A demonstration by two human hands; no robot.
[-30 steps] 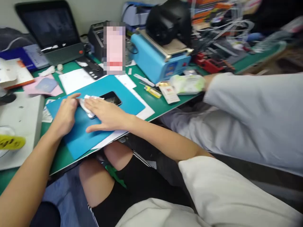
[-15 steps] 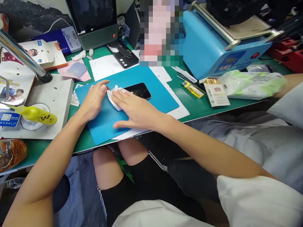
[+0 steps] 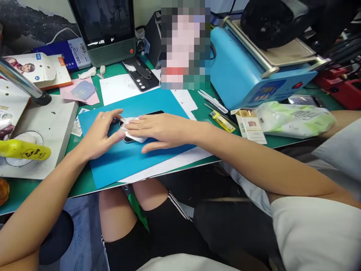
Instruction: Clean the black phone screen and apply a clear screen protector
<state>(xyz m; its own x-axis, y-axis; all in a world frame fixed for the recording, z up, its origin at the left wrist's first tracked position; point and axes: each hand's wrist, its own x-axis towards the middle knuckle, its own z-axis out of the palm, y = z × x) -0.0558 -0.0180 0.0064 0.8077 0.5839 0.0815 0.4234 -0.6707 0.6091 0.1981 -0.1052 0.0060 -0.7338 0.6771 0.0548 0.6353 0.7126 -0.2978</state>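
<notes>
A black phone point(image 3: 156, 112) lies on the blue mat point(image 3: 113, 165), mostly covered by my right hand and a white tissue. My right hand point(image 3: 160, 130) rests flat over the crumpled tissue point(image 3: 137, 137), pressing it on the phone with its fingers stretched together and the thumb apart. At the phone's left end is my left hand point(image 3: 103, 131), thumb and fingers apart around that end. Whether its fingertips touch the phone or the tissue is hard to tell.
A blue machine point(image 3: 239, 67) with metal rollers stands at the back right. Tweezers point(image 3: 213, 101), a yellow lighter point(image 3: 222, 121), a cigarette box point(image 3: 251, 126) and a tissue pack point(image 3: 295, 119) lie right of the mat. A yellow bottle point(image 3: 31, 149) is at left; a black phone case point(image 3: 141, 73) lies behind.
My left hand has come down to the phone's left end and its thumb has spread from the fingers. The right hand stays on the tissue, covering more of the phone. The view has shifted slightly.
</notes>
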